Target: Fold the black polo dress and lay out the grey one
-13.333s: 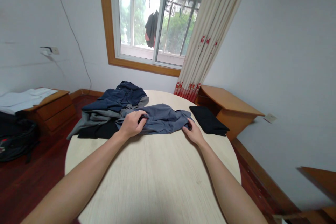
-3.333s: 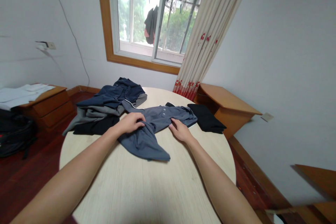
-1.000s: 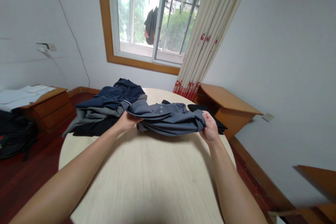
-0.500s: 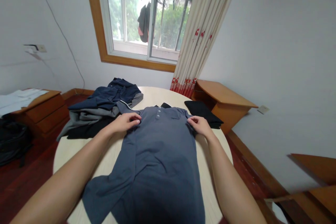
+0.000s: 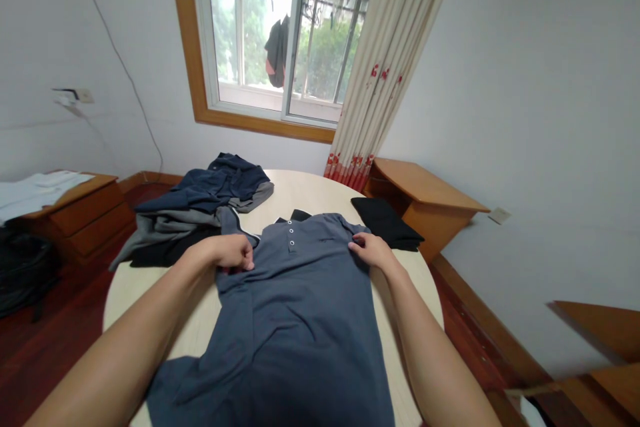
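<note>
A dark grey-blue polo shirt (image 5: 305, 300) lies front up on the round table, its buttoned placket and collar at the far end. My left hand (image 5: 234, 253) is closed, pinching the cloth at the shirt's left shoulder, where the fabric is drawn into creases. On the opposite shoulder, my right hand (image 5: 373, 250) has thumb and fingers closed on the cloth beside the sleeve. The sleeve on the left, with white-edged trim, sticks out beyond my left hand. The near end of the shirt runs out of the picture.
A heap of navy, grey and black clothes (image 5: 200, 193) lies at the table's back left. A folded black garment (image 5: 387, 223) sits at the right edge of the round table (image 5: 295, 181). Beyond it stands a wooden desk (image 5: 430, 183); a drawer cabinet (image 5: 95, 213) is at left.
My left hand has moved left and nearer, drawing the shirt's shoulder with it and creasing the chest. The collar and placket have shifted left. My right hand has shifted slightly left and nearer.
</note>
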Demonstrator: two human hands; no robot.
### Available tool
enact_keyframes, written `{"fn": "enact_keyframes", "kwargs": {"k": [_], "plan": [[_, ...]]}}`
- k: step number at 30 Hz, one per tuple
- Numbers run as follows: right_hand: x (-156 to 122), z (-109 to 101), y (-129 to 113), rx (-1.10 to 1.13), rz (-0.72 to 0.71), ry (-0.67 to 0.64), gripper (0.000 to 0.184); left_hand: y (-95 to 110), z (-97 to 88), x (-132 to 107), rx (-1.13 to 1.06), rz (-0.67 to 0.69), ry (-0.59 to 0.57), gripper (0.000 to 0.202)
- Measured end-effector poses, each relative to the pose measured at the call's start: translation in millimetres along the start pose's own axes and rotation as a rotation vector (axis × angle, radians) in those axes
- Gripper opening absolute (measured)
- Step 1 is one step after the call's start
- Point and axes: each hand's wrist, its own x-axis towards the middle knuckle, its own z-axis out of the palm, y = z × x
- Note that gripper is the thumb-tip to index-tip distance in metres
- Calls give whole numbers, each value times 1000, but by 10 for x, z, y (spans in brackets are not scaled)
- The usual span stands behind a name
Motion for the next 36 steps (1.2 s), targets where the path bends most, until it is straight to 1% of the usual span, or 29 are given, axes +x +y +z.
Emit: {"fn": "enact_keyframes", "kwargs": {"k": [1, 2, 3, 4, 5, 7, 8, 9, 10, 11, 12, 15, 17, 20, 24, 26, 27, 28, 30, 31, 32, 33, 34, 35, 36], "plan": [[-15, -25, -15, -18, 21, -7, 36, -9, -8, -50, -66, -48, -91, 28], [-30, -52, -36, -39, 51, -12, 35, -4, -16, -90, -112, -64, -153, 29], [-44, -76, -60, -63, 86, -13, 35, 19, -22, -114, -127, -39, -167, 29], [-54, -96, -88, -84, 118, -3, 34, 59, -24, -119, -104, 22, -117, 28], [-59, -108, -117, -100, 134, 20, 34, 110, -18, -101, -46, 99, 9, 27], [-47, -100, -170, -104, 101, 100, 32, 217, 28, -7, 149, 225, 382, 26], [-30, -77, -190, -96, 61, 147, 31, 257, 69, 61, 258, 244, 551, 27], [-7, -42, -204, -89, 15, 186, 31, 280, 121, 135, 350, 237, 667, 28], [19, 2, -213, -86, -31, 210, 32, 283, 179, 207, 414, 215, 722, 29], [47, 52, -217, -87, -71, 219, 34, 268, 239, 273, 451, 191, 726, 30], [73, 104, -217, -92, -99, 213, 37, 240, 294, 329, 470, 172, 703, 30], [133, 238, -208, -99, -136, 148, 46, 133, 406, 431, 495, 152, 635, 33], [156, 292, -203, -86, -132, 115, 49, 90, 434, 461, 498, 152, 589, 34], [173, 332, -201, -48, -146, 105, 48, 79, 453, 495, 442, 164, 517, 31], [173, 344, -215, 19, -181, 109, 43, 103, 486, 523, 363, 165, 497, 23], [159, 313, -230, 55, -188, 111, 37, 131, 479, 498, 346, 181, 536, 16], [149, 283, -239, 75, -188, 130, 32, 152, 463, 471, 340, 202, 583, 13], [137, 244, -246, 97, -184, 175, 27, 178, 436, 435, 338, 235, 656, 10], [114, 150, -254, 144, -163, 352, 22, 235, 359, 346, 353, 324, 861, 8], [103, 103, -251, 165, -150, 456, 22, 259, 315, 302, 366, 371, 969, 11], [94, 63, -244, 180, -139, 543, 23, 274, 271, 265, 381, 420, 1057, 14], [86, 34, -231, 188, -128, 593, 23, 277, 233, 238, 395, 466, 1108, 17], [81, 16, -214, 186, -117, 599, 22, 268, 202, 224, 408, 508, 1114, 18], [78, 11, -194, 174, -102, 567, 21, 246, 181, 223, 418, 547, 1075, 19], [77, 17, -172, 151, -84, 509, 20, 216, 172, 234, 424, 578, 1001, 19]]}}
